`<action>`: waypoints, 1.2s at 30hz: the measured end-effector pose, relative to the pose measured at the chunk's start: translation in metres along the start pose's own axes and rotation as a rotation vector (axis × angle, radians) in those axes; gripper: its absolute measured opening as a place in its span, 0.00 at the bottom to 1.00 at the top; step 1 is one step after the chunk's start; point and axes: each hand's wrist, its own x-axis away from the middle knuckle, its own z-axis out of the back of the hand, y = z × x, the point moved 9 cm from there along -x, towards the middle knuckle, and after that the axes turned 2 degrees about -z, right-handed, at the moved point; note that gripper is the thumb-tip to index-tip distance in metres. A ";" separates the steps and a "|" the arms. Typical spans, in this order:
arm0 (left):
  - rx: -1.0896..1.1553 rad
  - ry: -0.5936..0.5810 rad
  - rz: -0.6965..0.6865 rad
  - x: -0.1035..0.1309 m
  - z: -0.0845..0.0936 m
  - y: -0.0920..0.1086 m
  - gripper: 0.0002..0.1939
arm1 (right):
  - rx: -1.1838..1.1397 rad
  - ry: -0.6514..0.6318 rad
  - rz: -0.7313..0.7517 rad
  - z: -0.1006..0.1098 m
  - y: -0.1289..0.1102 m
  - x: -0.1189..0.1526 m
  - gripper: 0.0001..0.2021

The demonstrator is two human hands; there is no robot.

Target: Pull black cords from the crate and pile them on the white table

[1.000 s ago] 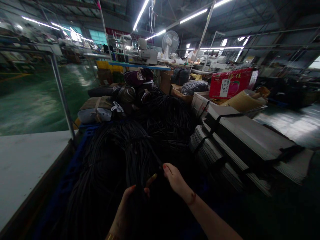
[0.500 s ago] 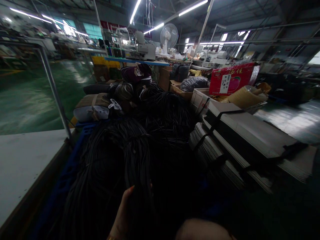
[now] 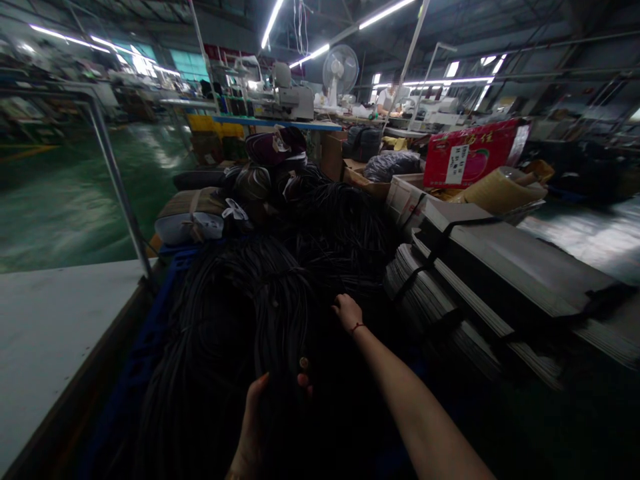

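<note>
Near the bottom centre, my left hand [image 3: 251,410] is wrapped round a thick bundle of black cords [image 3: 280,310]. Its thumb lies on the left side and its fingertips show on the right. My right hand [image 3: 349,312], with a thin red bracelet at the wrist, is stretched forward just right of that bundle. Its fingers are curled down into the dark, and what they hold, if anything, is hidden. More looped black cords [image 3: 350,213] are heaped behind both hands. A blue plastic pallet [image 3: 143,353] shows under the left edge of the pile.
Strapped stacks of pale sheets [image 3: 510,267] lie at the right, with a red box [image 3: 473,157] behind them. A wrapped fabric bundle [image 3: 190,217] sits at the back left. A metal rail [image 3: 113,173] rises beside a white board [image 3: 55,333]. A person [image 3: 387,100] is far back among machines.
My right hand has come up from the bottom edge and reached forward to the cords. My left hand keeps its grip, with more fingertips now showing. The view has shifted slightly.
</note>
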 end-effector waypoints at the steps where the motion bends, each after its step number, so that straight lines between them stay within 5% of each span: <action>1: 0.003 0.001 0.007 0.001 -0.001 0.000 0.22 | 0.016 0.009 0.009 0.000 -0.001 0.001 0.07; 6: -0.012 0.033 -0.010 0.000 0.001 0.000 0.19 | 0.059 0.009 0.058 0.002 -0.004 0.005 0.06; 14: -0.014 0.085 -0.022 -0.003 0.014 0.001 0.19 | 0.113 -0.169 0.064 -0.006 -0.010 -0.015 0.10; 20: 0.003 0.008 0.005 -0.002 0.011 0.005 0.19 | 0.218 -0.217 0.099 0.018 -0.014 -0.038 0.18; 30: 0.010 -0.016 0.015 0.001 0.005 0.004 0.19 | 0.288 -0.262 0.080 0.004 -0.001 -0.013 0.13; 36: -0.006 0.046 0.001 -0.001 0.013 0.008 0.19 | 0.253 -0.281 0.112 0.017 -0.005 -0.021 0.11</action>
